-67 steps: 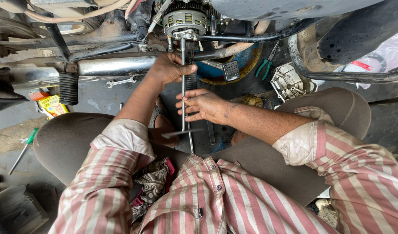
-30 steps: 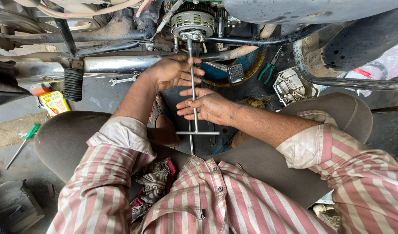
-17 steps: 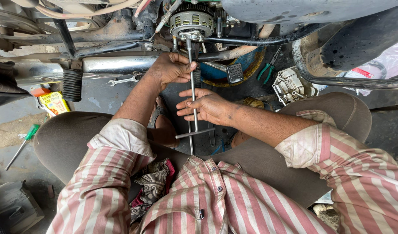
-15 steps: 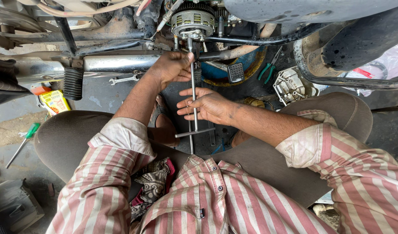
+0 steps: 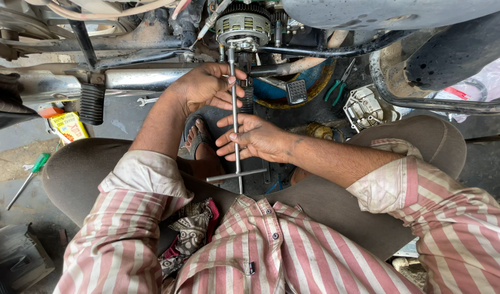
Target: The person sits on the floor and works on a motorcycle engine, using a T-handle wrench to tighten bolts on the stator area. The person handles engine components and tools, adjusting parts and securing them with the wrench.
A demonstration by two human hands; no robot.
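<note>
A long steel T-handle wrench (image 5: 234, 103) runs from my lap up to a round, toothed engine part (image 5: 243, 24) on the motorcycle in front of me. My left hand (image 5: 203, 87) rests near the top of the shaft, fingers loosely curled around it just below the engine part. My right hand (image 5: 255, 139) holds the shaft lower down, fingers spread and pinching it. The wrench's crossbar (image 5: 236, 175) sits tilted just above my striped shirt.
A chrome exhaust pipe (image 5: 141, 79) and a rubber footpeg (image 5: 90, 103) lie to the left. A green-handled screwdriver (image 5: 29, 173), a yellow packet (image 5: 68, 127), a small spanner (image 5: 146, 100), green pliers (image 5: 337, 87) and a metal engine cover (image 5: 364, 109) lie on the floor. My sandalled foot (image 5: 194, 136) is below the wrench.
The crossbar has turned from level to tilted as the wrench rotates. Both hands stay on the shaft in about the same places.
</note>
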